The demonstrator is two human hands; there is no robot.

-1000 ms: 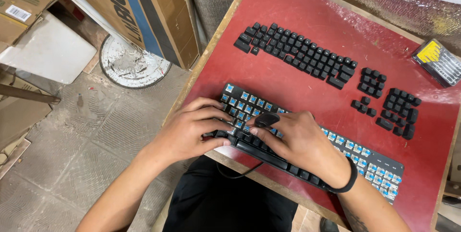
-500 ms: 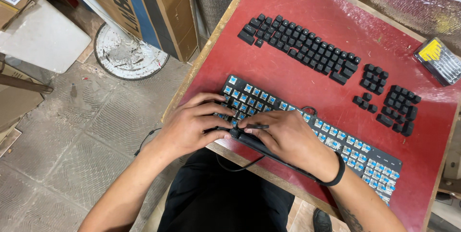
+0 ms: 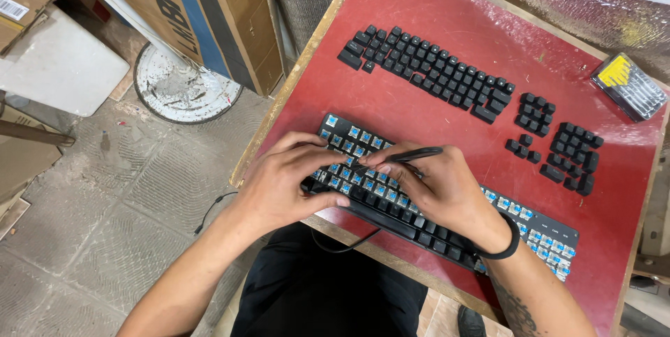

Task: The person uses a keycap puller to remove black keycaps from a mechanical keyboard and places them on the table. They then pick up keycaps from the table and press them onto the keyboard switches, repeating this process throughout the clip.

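Note:
A black keyboard point(image 3: 537, 229) with bare blue switches lies at the near edge of a red table point(image 3: 433, 23). My left hand point(image 3: 283, 183) grips the keyboard's left end, thumb along its front edge. My right hand point(image 3: 436, 190) holds a slim black tool point(image 3: 408, 156) with its tip pointing left over the switches near the left-hand fingers. Removed black keycaps point(image 3: 426, 68) lie in keyboard layout farther back on the table, with smaller groups of keycaps point(image 3: 562, 145) to the right.
A clear case with a yellow insert point(image 3: 630, 87) sits at the table's right edge. A black cable point(image 3: 349, 243) hangs off the front edge. On the tiled floor to the left stand cardboard boxes point(image 3: 202, 9) and a round white lid point(image 3: 183, 86).
The view has shifted slightly. My right hand has turned the black tool so it lies level, pointing left, and my left fingers have closed in over the keyboard's left end.

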